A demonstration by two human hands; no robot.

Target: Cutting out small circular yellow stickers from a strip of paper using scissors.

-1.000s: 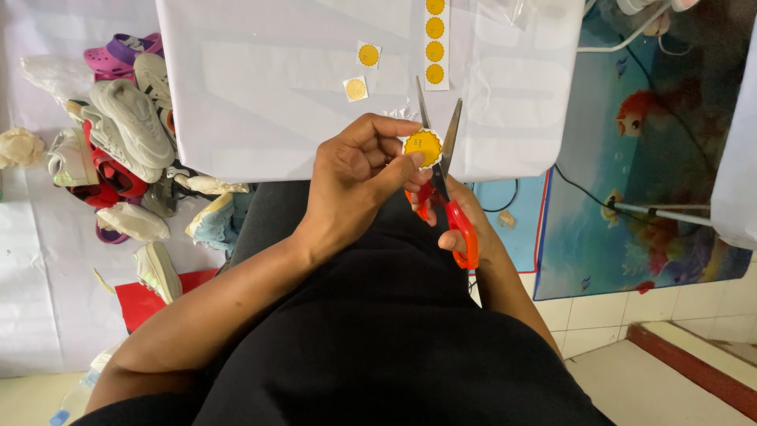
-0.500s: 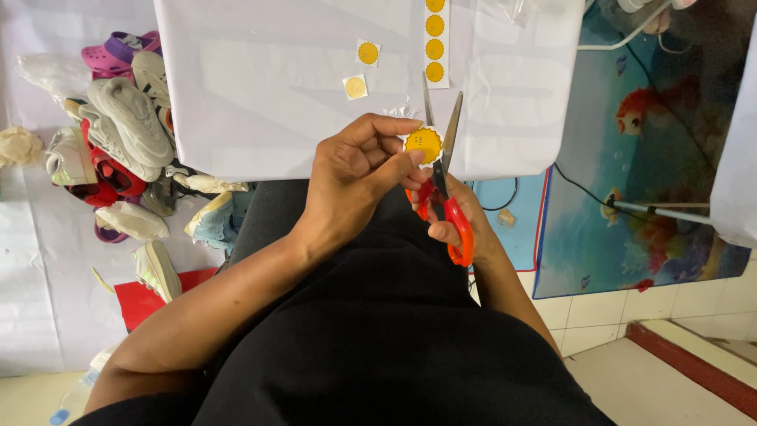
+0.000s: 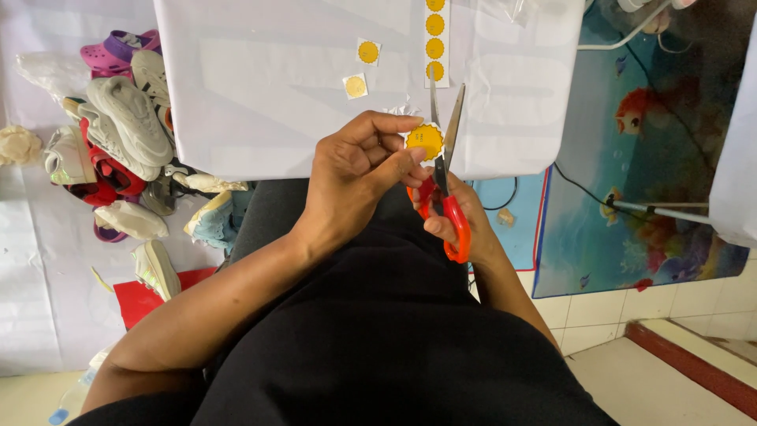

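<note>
Two hands are seen at the middle of the frame, just below the edge of a white table. A small yellow round sticker is pinched between the thumb and fingertips of the left hand, so that hand is closed around the sticker. A pair of scissors with red handles is gripped by the right hand, whose fingers are passed through the handle loops; the blades are parted and pointed toward the top of the frame, with the sticker set just left of them, touching or nearly touching the blades. A ragged white paper rim is left around the sticker.

On the table, above the hands, two cut yellow stickers on white squares are laid near each other, and a strip of yellow stickers is placed at the top centre. A heap of shoes is piled at the upper left of the frame. A blue mat with fish pictures is spread at the right.
</note>
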